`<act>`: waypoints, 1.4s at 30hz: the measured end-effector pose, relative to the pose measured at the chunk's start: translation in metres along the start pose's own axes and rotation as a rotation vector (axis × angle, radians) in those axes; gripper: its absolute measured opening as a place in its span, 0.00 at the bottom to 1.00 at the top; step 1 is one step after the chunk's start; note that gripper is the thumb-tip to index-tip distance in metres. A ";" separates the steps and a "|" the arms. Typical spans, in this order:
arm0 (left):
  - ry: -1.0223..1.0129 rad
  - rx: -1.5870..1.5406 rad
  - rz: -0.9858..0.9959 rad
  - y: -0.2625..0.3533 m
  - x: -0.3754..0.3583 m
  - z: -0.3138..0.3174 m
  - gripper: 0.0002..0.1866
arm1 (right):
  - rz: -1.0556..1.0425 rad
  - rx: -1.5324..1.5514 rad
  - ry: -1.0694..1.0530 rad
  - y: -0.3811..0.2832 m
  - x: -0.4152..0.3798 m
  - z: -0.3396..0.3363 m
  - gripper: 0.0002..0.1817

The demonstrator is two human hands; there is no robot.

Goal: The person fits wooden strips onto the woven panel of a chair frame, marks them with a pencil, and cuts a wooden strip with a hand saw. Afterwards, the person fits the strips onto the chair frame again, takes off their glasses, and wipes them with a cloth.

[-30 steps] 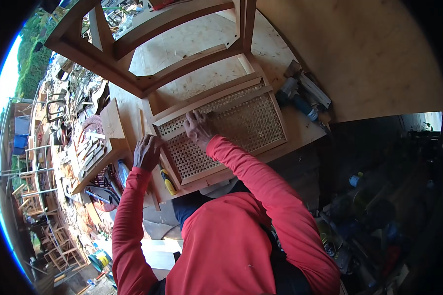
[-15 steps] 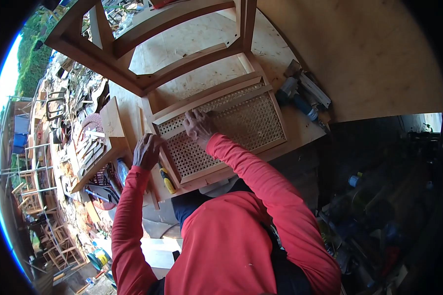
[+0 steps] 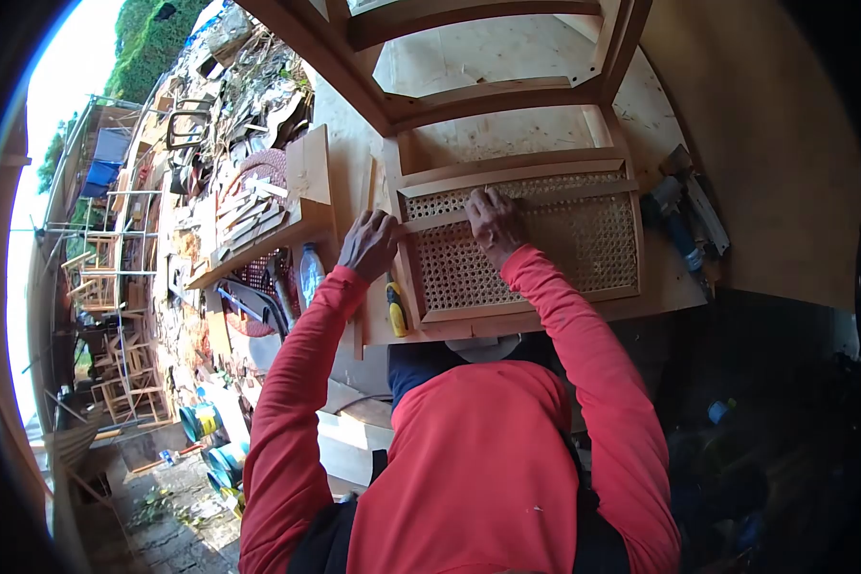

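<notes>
A wooden chair frame (image 3: 497, 103) lies on the workbench, its woven cane panel (image 3: 454, 271) facing up inside a wooden border. Across the cane, near its upper side, runs a thin wooden strip (image 3: 579, 193), slightly slanted. My right hand (image 3: 496, 228) is closed on this strip left of its middle, fingers bent down against the cane. At the strip's left end, by the border, my left hand (image 3: 369, 245) has its fingers curled round it; the fingertips are partly hidden. A yellow-and-black handled tool (image 3: 395, 306) lies just below my left hand.
A teal power drill (image 3: 681, 230) rests right of the panel near the bench edge. To the left are a box of wood offcuts (image 3: 253, 215) and a plastic bottle (image 3: 311, 272). A large plywood sheet (image 3: 765, 143) stands at the right.
The view has turned, so the bench and chair frame appear further right and more level. Both hands stay at the strip, the right one still pressing on it.
</notes>
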State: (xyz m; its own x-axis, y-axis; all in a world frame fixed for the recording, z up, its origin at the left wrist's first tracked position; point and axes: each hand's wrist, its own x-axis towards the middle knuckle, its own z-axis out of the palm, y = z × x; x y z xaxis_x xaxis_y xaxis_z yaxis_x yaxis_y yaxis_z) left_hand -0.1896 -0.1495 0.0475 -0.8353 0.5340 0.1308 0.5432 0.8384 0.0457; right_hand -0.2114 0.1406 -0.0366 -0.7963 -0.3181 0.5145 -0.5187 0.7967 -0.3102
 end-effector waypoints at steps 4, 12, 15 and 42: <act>0.003 0.007 0.012 0.012 0.006 -0.014 0.12 | -0.047 -0.015 0.014 0.000 0.002 -0.006 0.06; -0.002 -0.060 0.024 0.051 0.040 -0.018 0.24 | -0.045 0.007 0.013 0.000 0.001 -0.011 0.08; 0.057 -0.140 0.096 0.073 0.062 0.001 0.20 | -0.027 -0.018 -0.011 -0.001 0.001 -0.012 0.12; 0.147 -0.265 0.127 0.082 0.075 0.020 0.11 | 0.658 0.904 0.322 0.044 -0.048 -0.066 0.08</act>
State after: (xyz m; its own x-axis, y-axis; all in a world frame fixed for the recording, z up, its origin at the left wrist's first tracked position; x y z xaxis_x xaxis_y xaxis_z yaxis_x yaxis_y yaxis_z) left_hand -0.2094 -0.0390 0.0412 -0.7485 0.5950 0.2928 0.6619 0.6980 0.2734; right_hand -0.1753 0.2250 -0.0219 -0.9457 0.2699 0.1809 -0.1708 0.0609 -0.9834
